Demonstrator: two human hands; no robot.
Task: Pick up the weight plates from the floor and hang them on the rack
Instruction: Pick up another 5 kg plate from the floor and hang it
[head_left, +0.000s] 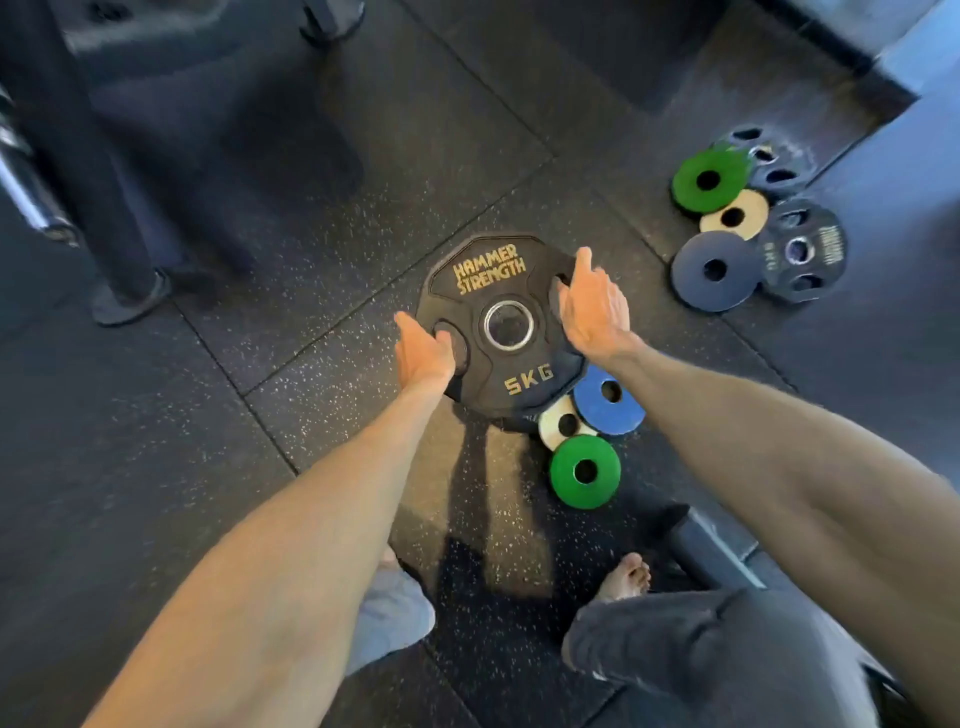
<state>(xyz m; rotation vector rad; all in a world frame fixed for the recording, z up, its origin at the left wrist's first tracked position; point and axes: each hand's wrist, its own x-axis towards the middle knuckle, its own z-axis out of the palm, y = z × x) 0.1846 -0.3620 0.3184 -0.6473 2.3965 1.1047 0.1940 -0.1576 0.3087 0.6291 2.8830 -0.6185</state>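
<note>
Seen from the head camera, the floor (322, 218) is made of dark rubber tiles flecked with pale specks, with thin seams crossing the frame on the slant. At the centre lies a black weight plate (498, 291), flat and face up, with gold lettering, a "5KG" mark and a metal ring round its middle hole. Its lower right edge overlaps a blue disc (605, 410) and a white disc (556, 421). A green disc (584, 470) lies just below these, touching the white one. The left hand (423, 353) is at the plate's left edge, fingers straight and close together, thumb raised, fingertips at the grip slot there. The right hand (592, 306) is at the plate's right edge, also flat with straight fingers over the right-hand slot and the thumb pointing up the frame. Neither hand is curled round the plate. At the right of the frame a second heap lies on the floor: green, cream and blue-grey discs and two black plates (802, 252), blurred. In the upper left a dark rack post (78, 156) stands on a round foot, with a chrome bar (31, 202) at the left edge. A bare foot (626, 574) shows at the bottom.
</note>
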